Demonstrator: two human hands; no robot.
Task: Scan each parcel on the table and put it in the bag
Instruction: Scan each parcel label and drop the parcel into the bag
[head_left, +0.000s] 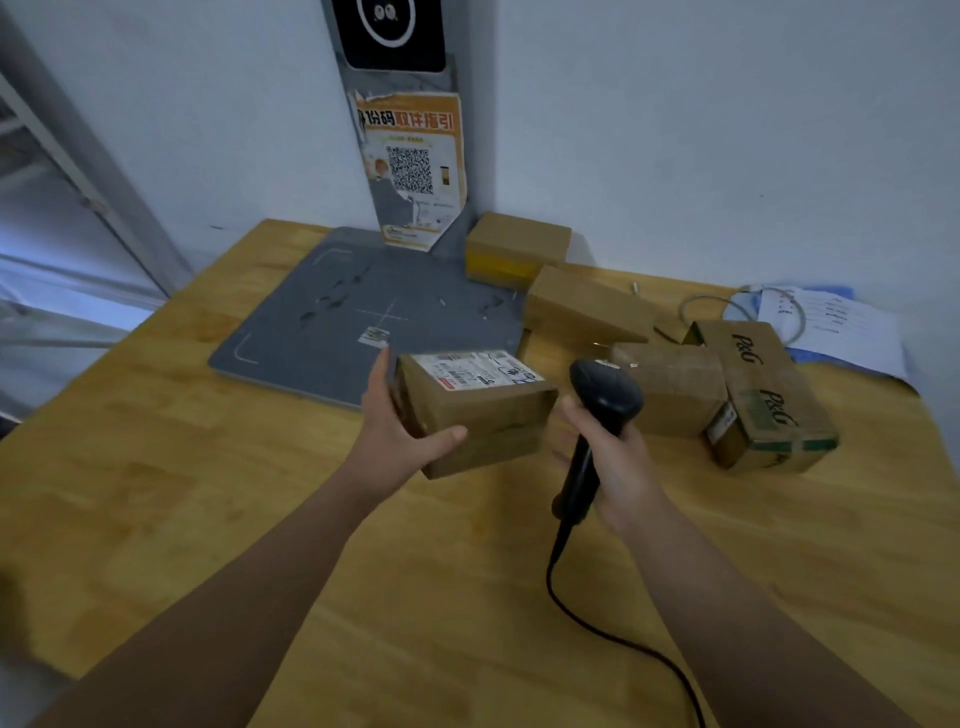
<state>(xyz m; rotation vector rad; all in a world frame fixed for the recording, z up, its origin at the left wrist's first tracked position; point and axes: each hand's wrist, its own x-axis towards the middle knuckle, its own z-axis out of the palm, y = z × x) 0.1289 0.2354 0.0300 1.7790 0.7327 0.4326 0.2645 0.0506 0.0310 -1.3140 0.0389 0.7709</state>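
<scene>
Cardboard-brown, the held parcel (483, 415) sits tilted in the left hand (400, 431). The thumb lies across its near face and the fingers reach up its left side, gripping it over the wooden worktop (208, 493). The left forearm stretches forward from the lower left. The right hand (618, 457) is just beside the parcel's right edge, fingers curled round the handle of a black scanner (605, 400). The scanner's head stands upright next to the parcel's upper right corner, and its cable (623, 639) trails down toward the near edge.

A white shipping label (478, 370) covers the parcel's top, with print too small to read. To the right lie a plain box (670, 389) and, touching it, a box printed "P&G" (763, 395) twice. Behind them are another brown box (587, 306) and a box with a yellow band (514, 249). A grey pad (337, 312) lies beyond the left hand. An orange poster (415, 166) behind it shows Chinese characters and a QR code. Papers (831, 327) lie at the far right.
</scene>
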